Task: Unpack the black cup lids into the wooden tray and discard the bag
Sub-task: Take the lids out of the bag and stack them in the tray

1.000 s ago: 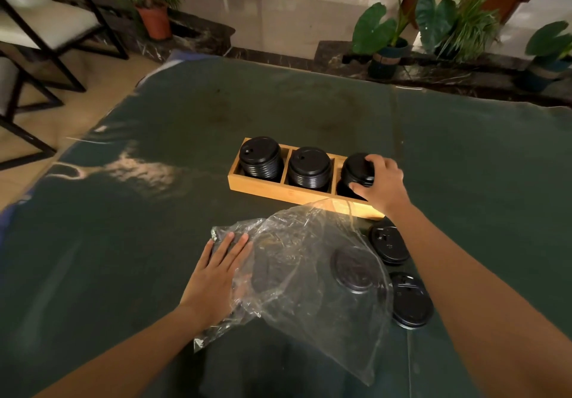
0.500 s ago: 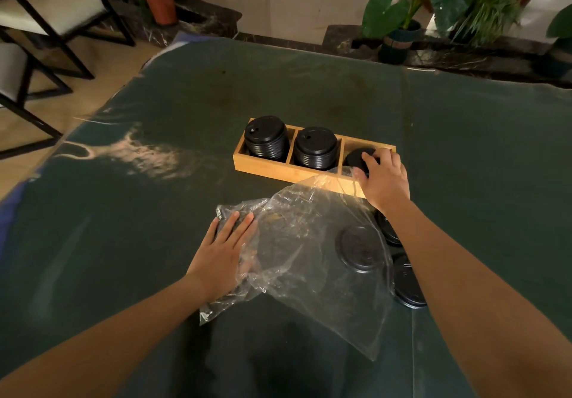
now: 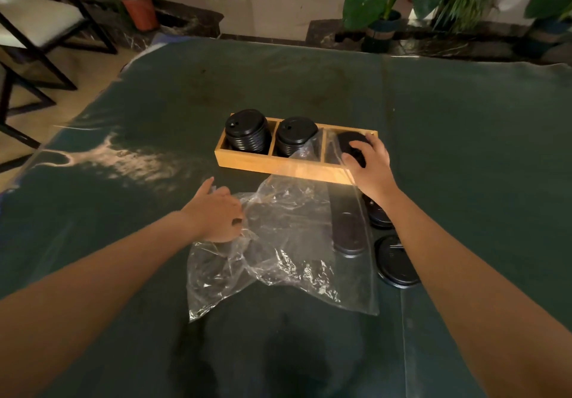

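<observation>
A wooden tray (image 3: 247, 161) with three compartments lies on the green table. Stacks of black lids fill the left compartment (image 3: 246, 130) and the middle one (image 3: 294, 134). My right hand (image 3: 368, 159) rests on a stack of black lids (image 3: 349, 144) in the right compartment, fingers around it. My left hand (image 3: 216, 215) grips the crumpled edge of the clear plastic bag (image 3: 284, 249), which is lifted towards the tray. One lid (image 3: 349, 236) shows through the bag. Two loose lids lie on the table, one (image 3: 394, 261) in the open and one (image 3: 376, 213) partly under my right forearm.
The green cloth-covered table (image 3: 464, 137) stretches wide to the right and behind the tray. A black-framed chair (image 3: 40, 26) stands on the floor at the far left. Potted plants (image 3: 380, 11) line the back beyond the table's far edge.
My left hand has gone from lying flat on the bag to gripping its edge, and the bag's far side has risen over the tray. The right hand has stayed on the right stack.
</observation>
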A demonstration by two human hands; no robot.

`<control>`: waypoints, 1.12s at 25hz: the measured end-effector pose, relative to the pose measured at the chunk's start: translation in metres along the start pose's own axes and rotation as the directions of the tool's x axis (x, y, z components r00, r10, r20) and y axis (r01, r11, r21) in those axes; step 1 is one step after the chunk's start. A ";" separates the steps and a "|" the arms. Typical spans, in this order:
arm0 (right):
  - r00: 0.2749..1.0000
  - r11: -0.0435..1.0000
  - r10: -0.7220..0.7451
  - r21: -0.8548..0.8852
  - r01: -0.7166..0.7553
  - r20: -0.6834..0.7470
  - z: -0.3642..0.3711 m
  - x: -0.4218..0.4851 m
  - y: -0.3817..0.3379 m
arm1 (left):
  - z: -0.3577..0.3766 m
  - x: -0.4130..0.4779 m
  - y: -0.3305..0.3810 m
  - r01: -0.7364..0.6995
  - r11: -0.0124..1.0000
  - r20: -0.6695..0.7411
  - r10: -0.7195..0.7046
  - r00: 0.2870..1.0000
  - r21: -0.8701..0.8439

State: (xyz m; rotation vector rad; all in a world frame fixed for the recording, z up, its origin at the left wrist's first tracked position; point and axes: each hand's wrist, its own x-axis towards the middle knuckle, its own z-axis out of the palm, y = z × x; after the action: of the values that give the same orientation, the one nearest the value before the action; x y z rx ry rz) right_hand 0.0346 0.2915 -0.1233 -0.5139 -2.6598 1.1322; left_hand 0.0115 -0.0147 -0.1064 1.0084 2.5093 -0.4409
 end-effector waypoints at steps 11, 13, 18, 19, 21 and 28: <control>0.990 0.989 0.138 -0.060 -0.136 0.029 -0.095 -0.095 0.042 | -0.133 -0.025 0.158 -0.443 0.675 -0.688 -0.135 0.713 -0.591; 0.984 0.985 0.174 0.014 -0.175 0.037 -0.092 -0.119 0.054 | -0.134 -0.024 0.238 -0.504 0.401 -0.536 0.037 0.843 -0.765; 0.962 0.977 0.214 -0.016 -0.214 0.172 -0.062 -0.163 0.070 | -0.102 0.026 0.295 -0.192 0.260 -0.240 -0.169 0.956 -0.946; 0.960 0.977 0.200 -0.121 -0.178 0.197 -0.056 -0.166 0.074 | -0.093 0.033 0.292 -0.185 0.329 -0.265 -0.216 0.940 -0.926; 0.966 0.953 0.155 -0.288 -0.091 0.205 -0.049 -0.172 0.077 | -0.074 0.041 0.285 -0.125 0.564 -0.304 -0.236 0.923 -0.816; 0.998 0.940 0.044 -0.341 -0.027 0.042 -0.039 -0.185 0.081 | -0.019 0.047 0.231 0.146 0.927 -0.160 -0.212 0.964 -0.347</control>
State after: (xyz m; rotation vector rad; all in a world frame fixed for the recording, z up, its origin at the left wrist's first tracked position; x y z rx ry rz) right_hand 0.2358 0.2974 -0.1651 -0.5998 -2.9166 0.6979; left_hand 0.1394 0.1803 -0.1438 0.7220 2.7393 0.0401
